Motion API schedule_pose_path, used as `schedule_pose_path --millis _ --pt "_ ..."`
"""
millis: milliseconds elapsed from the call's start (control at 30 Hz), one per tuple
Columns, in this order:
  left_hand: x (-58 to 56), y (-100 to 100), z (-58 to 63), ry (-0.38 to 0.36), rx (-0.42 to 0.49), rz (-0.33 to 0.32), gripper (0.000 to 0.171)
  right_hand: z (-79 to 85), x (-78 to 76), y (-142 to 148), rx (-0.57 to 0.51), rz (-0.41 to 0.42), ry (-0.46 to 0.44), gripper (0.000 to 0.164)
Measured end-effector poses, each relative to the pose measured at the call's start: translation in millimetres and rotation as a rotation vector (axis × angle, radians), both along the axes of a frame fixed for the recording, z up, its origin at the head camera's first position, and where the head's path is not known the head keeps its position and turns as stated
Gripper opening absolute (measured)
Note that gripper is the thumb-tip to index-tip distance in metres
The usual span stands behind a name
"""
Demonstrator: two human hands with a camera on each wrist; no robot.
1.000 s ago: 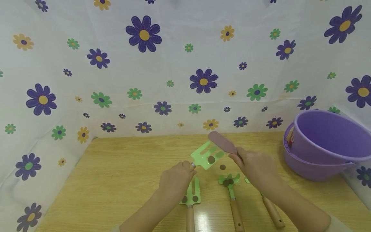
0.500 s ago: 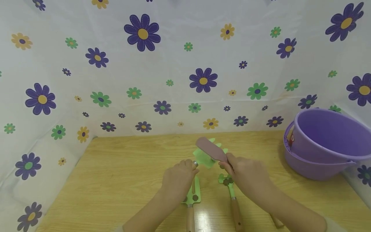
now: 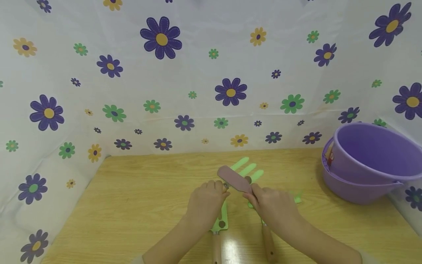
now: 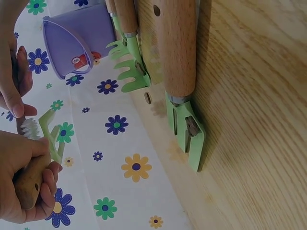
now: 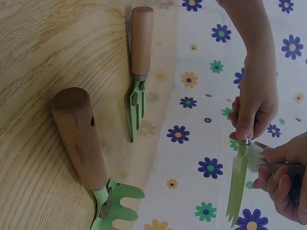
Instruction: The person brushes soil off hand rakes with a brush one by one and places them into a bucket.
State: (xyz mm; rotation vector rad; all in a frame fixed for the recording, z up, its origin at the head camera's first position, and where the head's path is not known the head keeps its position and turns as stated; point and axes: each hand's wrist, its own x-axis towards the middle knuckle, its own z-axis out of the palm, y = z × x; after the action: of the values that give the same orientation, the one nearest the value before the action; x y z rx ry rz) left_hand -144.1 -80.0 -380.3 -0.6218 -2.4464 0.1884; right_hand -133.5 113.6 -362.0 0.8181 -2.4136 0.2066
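My left hand [image 3: 205, 201] grips the wooden handle [image 4: 31, 182] of a green garden hand fork [image 5: 236, 184], which is raised above the table. In my right hand [image 3: 277, 209] is a scrub brush [image 3: 234, 179] with a flat pinkish-brown back and white bristles [image 4: 31, 128]. The bristles face the fork near its neck, and the brush back hides part of the fork in the head view. A brown lump [image 3: 248, 179] shows by the tines; I cannot tell if it sticks to them.
A second green fork [image 4: 177, 48] with brown lumps lies on the table below. Beside it lies a small green rake [image 5: 120, 203], and another green tool [image 3: 298, 200] is mostly hidden by my right arm. A purple bucket [image 3: 359, 190] stands at the right.
My right hand has moved the brush left and down over the fork, towards its neck. My left hand has shifted slightly right, and the fork has turned a little.
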Motion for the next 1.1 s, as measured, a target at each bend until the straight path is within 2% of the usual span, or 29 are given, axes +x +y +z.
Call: schedule_pose_path --millis 167,267,467,533,700,1033,1100 --pt "0.3 0.2 -1.2 0.019 -0.010 0.006 0.036 -1.7 -0.1 -0.5 0.008 -0.015 -0.008 0.034" --pt "1.2 0.1 -3.0 0.017 -0.026 0.011 0.036 -4.0 -0.1 0.1 0.013 -0.022 -0.008 0.034" --pt "4.6 0.0 -6.8 0.018 -0.009 0.008 0.035 -9.3 -0.3 4.2 0.014 -0.033 -0.017 0.065" --pt "5.8 0.0 -8.2 0.014 -0.005 0.002 0.035 -11.1 -0.7 7.0 0.015 -0.056 -0.006 0.070" --pt "8.0 0.6 -12.1 0.004 -0.016 -0.007 0.034 -15.4 -0.9 14.2 0.000 -0.098 0.031 0.071" --pt "11.5 0.0 -20.4 0.048 -0.033 -0.004 0.037 -24.7 -4.3 20.1 -0.002 -0.100 0.094 0.072" --pt "12.4 -0.7 -21.9 0.046 -0.042 0.003 0.037 -26.4 -6.1 22.2 0.002 -0.109 0.089 0.063"
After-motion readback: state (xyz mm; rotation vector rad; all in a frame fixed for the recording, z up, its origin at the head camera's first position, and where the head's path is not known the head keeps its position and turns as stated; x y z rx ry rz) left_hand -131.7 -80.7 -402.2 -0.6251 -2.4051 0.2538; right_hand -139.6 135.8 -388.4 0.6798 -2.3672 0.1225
